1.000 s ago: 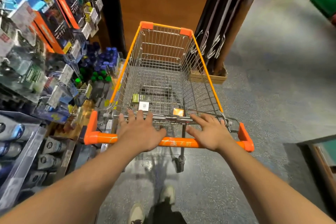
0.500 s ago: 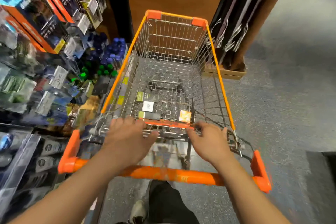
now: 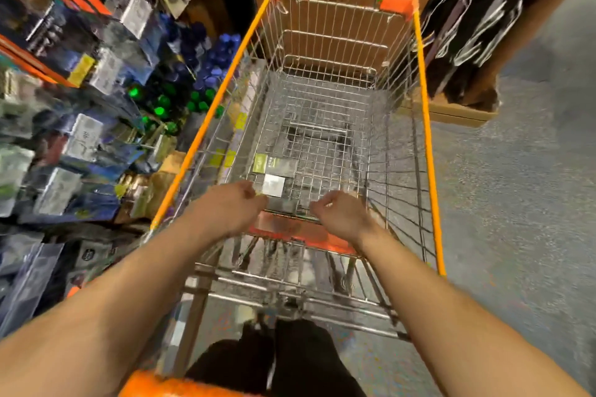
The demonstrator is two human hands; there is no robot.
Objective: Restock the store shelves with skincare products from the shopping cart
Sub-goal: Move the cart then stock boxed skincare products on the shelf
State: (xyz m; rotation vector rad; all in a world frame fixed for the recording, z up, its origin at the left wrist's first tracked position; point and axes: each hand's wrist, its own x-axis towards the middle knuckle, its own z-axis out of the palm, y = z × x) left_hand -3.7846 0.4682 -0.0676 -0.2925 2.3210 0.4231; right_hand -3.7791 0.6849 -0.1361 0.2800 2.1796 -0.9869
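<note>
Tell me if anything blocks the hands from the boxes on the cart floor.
Nothing visible does. The left hand and right hand are already past the cart's orange flap, inside the basket. The green box and white box lie just ahead on bare wire, with open space above them.

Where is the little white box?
In the head view, the white box lies on the cart floor, left side, just beyond the left hand, behind the green box.

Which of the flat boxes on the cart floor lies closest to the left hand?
The flat white box, just right of the left hand. The flat dark box with a lime-green end lies beyond it, further from the hand on the wire shopping cart floor.
</note>
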